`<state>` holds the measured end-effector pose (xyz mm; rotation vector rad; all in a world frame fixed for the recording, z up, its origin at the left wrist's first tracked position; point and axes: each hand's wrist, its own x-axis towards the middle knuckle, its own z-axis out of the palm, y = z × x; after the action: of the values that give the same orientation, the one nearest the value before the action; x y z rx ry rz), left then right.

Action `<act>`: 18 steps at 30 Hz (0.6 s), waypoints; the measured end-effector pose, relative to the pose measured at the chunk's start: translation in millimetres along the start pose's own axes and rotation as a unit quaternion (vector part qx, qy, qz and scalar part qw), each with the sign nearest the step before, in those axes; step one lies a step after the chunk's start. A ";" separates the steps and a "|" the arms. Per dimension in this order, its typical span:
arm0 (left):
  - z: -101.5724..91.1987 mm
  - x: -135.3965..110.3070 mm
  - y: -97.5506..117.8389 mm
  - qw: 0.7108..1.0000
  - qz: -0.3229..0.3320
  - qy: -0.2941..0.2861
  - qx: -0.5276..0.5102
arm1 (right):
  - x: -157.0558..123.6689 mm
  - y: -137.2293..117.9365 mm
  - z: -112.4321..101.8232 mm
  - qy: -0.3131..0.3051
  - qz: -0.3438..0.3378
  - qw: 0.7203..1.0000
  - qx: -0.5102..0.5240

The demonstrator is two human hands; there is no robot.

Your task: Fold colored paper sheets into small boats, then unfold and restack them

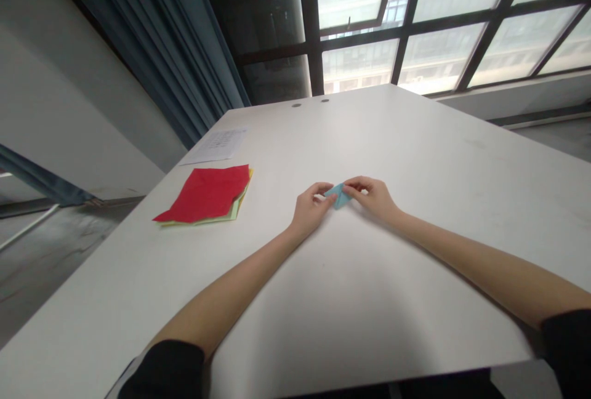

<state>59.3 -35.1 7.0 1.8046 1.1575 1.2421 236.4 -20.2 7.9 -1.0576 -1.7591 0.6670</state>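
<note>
A small folded piece of light blue paper [341, 200] is held just above the middle of the white table, between my two hands. My left hand [313, 207] pinches its left side with thumb and forefinger. On the other side, my right hand [373, 196] grips the upper right part between thumb and fingers. A slanting fold line crosses the paper, and its lower tip points down toward me. The fingertips hide parts of both side edges.
To the left lies a stack of coloured paper sheets, red paper [210, 193] on top, with yellow and pale green edges under it. Behind it rests a printed white sheet [217, 145]. The white table [443, 159] reaches toward windows; a blue curtain [184, 36] hangs at the left.
</note>
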 end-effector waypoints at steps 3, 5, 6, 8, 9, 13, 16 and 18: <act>-1.3 -0.5 2.9 0.999 0.025 0.010 0.028 | -2.1 -6.8 -2.2 -0.028 -0.046 0.997 -0.051; -1.7 -0.8 4.1 0.998 0.039 0.005 0.043 | -3.1 -9.5 -2.3 -0.038 -0.061 0.995 -0.062; -1.8 -0.9 4.4 0.998 0.044 0.005 0.048 | -3.4 -10.3 -2.2 -0.040 -0.064 0.995 -0.065; -1.7 -1.0 5.0 0.997 0.051 0.008 0.052 | -3.7 -11.5 -1.8 -0.040 -0.070 0.994 -0.067; -1.7 -1.0 5.4 0.997 0.053 0.009 0.053 | -3.7 -12.0 -1.6 -0.039 -0.072 0.994 -0.067; -1.5 -1.2 7.7 0.997 0.056 0.013 0.060 | -4.0 -13.4 -1.5 -0.031 -0.081 0.994 -0.070; -1.3 -1.4 9.1 0.996 0.052 0.016 0.066 | -4.5 -13.5 -2.1 -0.027 -0.083 0.993 -0.076; -1.0 -1.4 9.3 0.996 0.046 0.018 0.068 | -4.8 -12.7 -2.5 -0.028 -0.083 0.993 -0.082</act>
<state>61.0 -40.1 14.9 1.9624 1.2162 1.2798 234.9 -30.6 16.9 -0.9967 -1.9528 0.4586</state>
